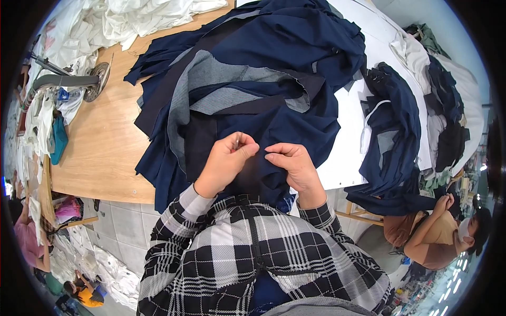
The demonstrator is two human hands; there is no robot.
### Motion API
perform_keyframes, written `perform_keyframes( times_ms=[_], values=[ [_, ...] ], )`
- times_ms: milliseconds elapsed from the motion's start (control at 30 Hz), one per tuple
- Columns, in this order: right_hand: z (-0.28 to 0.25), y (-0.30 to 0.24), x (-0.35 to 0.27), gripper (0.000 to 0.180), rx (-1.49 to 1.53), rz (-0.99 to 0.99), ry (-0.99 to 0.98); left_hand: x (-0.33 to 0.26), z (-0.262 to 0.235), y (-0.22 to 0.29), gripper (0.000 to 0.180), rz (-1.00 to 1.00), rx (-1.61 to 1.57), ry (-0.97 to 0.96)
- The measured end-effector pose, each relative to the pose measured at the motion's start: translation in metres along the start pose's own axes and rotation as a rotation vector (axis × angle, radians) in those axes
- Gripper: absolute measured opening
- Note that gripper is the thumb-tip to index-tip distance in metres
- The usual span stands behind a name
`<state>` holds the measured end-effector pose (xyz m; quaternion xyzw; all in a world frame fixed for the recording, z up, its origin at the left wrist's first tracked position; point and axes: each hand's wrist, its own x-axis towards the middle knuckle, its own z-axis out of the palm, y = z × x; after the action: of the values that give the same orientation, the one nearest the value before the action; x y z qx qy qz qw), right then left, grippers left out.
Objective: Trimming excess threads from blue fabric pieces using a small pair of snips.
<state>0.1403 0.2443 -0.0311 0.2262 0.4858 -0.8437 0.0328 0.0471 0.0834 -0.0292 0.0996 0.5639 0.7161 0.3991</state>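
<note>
Navy fabric (300, 42) lies heaped across the worktop (105, 142), white cloth (139, 21) piled at far left, as the left hand (222, 161) and right hand (299, 164), just apart over the heap's near side, pinch thumb to fingertips; whether either grasps anything cannot be told.

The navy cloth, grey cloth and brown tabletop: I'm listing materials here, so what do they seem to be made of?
Navy cloth: probably woven fabric, mostly matte, falling in soft folds; fibre unclear.
Grey cloth: also a textile, dull, with a finely lined surface and bending limply; weave or knit is uncertain.
Brown tabletop: wood or wood-look laminate, smooth, judging by its faint grain.
</note>
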Motion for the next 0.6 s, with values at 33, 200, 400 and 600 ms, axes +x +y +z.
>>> perform_keyframes(
  times_ms=[33, 200, 400, 600],
  values=[
    [0.000, 0.001, 0.001, 0.017, -0.009, 0.003, 0.003, 0.000, -0.005, 0.000, 0.010, -0.084, -0.163, -0.012],
    [-0.001, 0.001, 0.001, 0.017, 0.000, -0.008, 0.029, -0.001, -0.013, 0.005, 0.014, -0.105, -0.246, 0.068],
    [-0.001, 0.001, 0.001, 0.015, -0.005, 0.003, -0.002, -0.006, -0.005, 0.003, 0.031, 0.296, 0.371, 0.198],
    [-0.001, 0.002, 0.001, 0.014, -0.085, -0.070, -0.014, -0.004, -0.004, 0.001, 0.016, 0.056, 0.323, -0.076]
  ],
)
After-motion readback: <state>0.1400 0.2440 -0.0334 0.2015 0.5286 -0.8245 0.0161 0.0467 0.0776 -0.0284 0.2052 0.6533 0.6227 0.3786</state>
